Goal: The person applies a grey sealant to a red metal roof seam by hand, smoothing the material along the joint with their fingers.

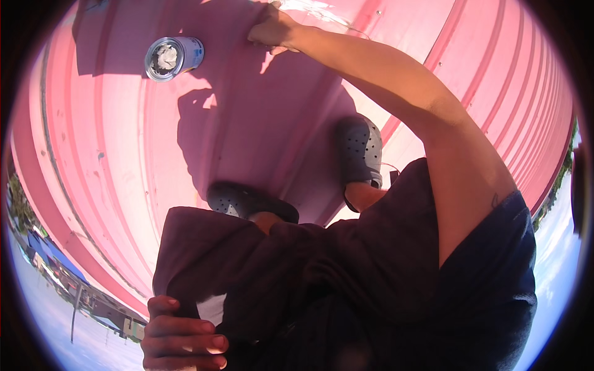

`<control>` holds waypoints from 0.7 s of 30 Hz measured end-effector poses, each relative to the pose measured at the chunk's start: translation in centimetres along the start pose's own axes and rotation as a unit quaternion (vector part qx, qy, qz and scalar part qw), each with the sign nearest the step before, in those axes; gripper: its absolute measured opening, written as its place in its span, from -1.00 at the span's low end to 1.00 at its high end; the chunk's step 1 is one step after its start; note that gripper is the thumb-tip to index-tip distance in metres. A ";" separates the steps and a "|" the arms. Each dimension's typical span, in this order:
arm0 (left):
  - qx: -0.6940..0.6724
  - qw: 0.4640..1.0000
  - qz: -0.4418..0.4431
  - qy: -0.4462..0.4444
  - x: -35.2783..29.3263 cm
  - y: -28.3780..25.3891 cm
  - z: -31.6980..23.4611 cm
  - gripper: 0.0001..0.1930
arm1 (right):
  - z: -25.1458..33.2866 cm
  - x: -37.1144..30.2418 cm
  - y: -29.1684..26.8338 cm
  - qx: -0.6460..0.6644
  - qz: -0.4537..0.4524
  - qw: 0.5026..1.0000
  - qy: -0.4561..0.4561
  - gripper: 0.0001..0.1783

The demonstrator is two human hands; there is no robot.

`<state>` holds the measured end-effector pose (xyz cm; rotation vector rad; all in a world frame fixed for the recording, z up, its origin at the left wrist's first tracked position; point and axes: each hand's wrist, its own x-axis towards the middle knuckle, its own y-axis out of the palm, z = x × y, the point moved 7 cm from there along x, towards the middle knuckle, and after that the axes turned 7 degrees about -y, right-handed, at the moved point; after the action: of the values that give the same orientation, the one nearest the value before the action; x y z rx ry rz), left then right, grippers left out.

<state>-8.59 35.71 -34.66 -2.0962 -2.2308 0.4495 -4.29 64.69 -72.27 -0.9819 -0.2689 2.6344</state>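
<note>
At the top of the head view, my right hand [272, 31] is closed close to the pink ribbed metal sheet [247, 117], its arm stretched far forward. Whatever its fingers grip is hidden. To the left of it, an open metal can [192, 52] with a white and blue label appears on the sheet; a whitish, crumpled-looking mass [166, 57] shows inside. My left hand [184, 337] is low at the left beside my dark clothing, fingers curled and close together. I cannot make out what they close around.
My feet, in dark perforated clogs [362, 148], stand on the ribbed sheet. Raised ribs and small screws [440, 64] cross it. My body's shadow falls between the feet and the can. Sky and distant rooftops [62, 272] show past the sheet's edge at left; more sky is at right.
</note>
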 end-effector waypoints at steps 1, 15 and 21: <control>0.004 1.000 -0.003 0.002 0.0 0.0 -0.1 -0.54 | 0.4 -0.7 -0.3 0.143 -0.028 0.989 0.003 -0.05; -0.012 1.000 -0.001 -0.001 -0.8 0.1 -0.3 -0.55 | 4.9 -1.7 0.8 -0.146 -0.095 0.985 0.011 0.10; 0.002 0.996 -0.089 -0.016 -2.9 0.5 1.4 -0.53 | 8.2 -2.9 2.2 -0.270 -0.060 0.959 -0.065 0.04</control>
<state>-8.22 32.67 -35.69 -1.8791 -2.4053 0.4775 -8.20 61.05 -65.03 -0.9003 -1.0869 2.5618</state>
